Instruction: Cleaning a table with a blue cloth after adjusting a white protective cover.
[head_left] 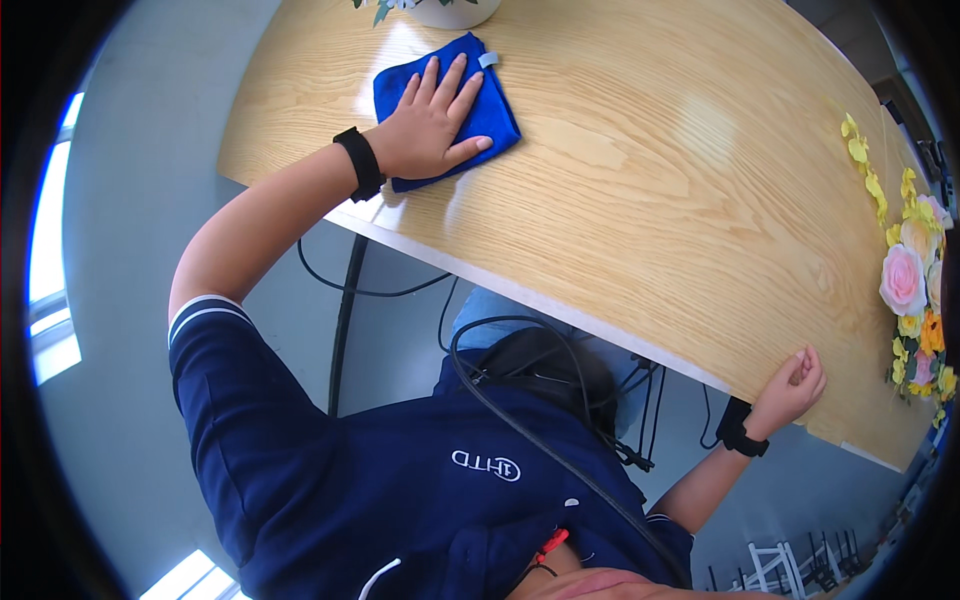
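Note:
My left hand (432,120) lies with its fingers spread on a folded blue cloth (490,115) with a small white tag, on the upper left part of the light wooden table (640,200). My right hand (793,385) rests at the table's near edge on the right, fingers loosely curled with nothing visible in them. A black band circles each wrist.
A white pot (450,10) with leaves stands beyond the cloth. Pink, yellow and orange flowers (905,280) line the right side. Black cables (375,293) hang below the table edge, across my body. Stacked chair or stool frames (775,560) stand at the lower right.

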